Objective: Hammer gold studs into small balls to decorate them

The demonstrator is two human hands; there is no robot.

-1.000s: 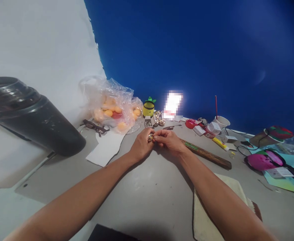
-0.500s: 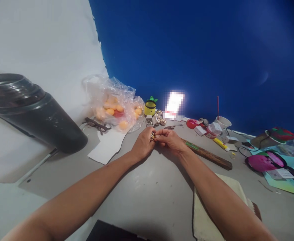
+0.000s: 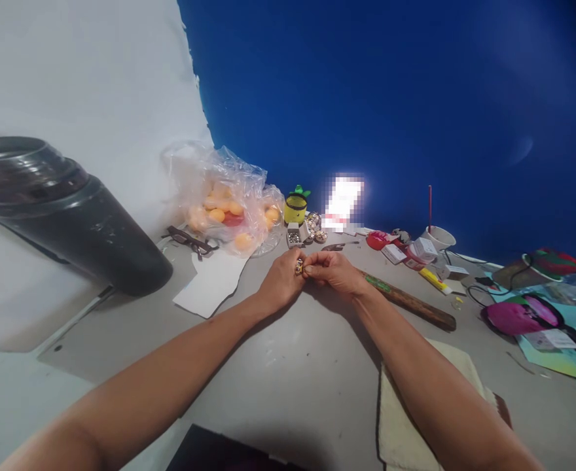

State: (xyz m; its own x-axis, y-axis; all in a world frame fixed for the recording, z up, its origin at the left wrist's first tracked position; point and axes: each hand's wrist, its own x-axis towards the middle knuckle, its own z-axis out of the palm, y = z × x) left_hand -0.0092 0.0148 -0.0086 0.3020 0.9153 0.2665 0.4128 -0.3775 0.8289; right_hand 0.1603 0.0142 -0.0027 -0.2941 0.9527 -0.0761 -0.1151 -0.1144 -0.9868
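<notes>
Near the middle of the table, my left hand (image 3: 284,278) is closed around a small shiny gold-and-dark ball (image 3: 298,266), part of which shows between the fingers. Right beside it, my right hand (image 3: 334,271) pinches with thumb and forefinger at the ball's side. Whatever sits in that pinch is too small to tell. Just beyond the hands stand a small open box (image 3: 295,235) of tiny silvery pieces and several similar shiny balls (image 3: 320,236). A pair of pliers (image 3: 334,248) lies behind my right hand.
At left stands a large dark flask (image 3: 91,229); nearby are glasses (image 3: 192,242), white paper (image 3: 214,284) and a plastic bag of orange fruit (image 3: 234,209). A yellow pot (image 3: 295,209) is behind. On the right lie a wooden stick (image 3: 415,307), a paper cup (image 3: 439,239) and a cream cloth (image 3: 406,418).
The ball appears slightly turned in my left fingers. Both hands stay together in nearly the same place, and the view has shifted very slightly.
</notes>
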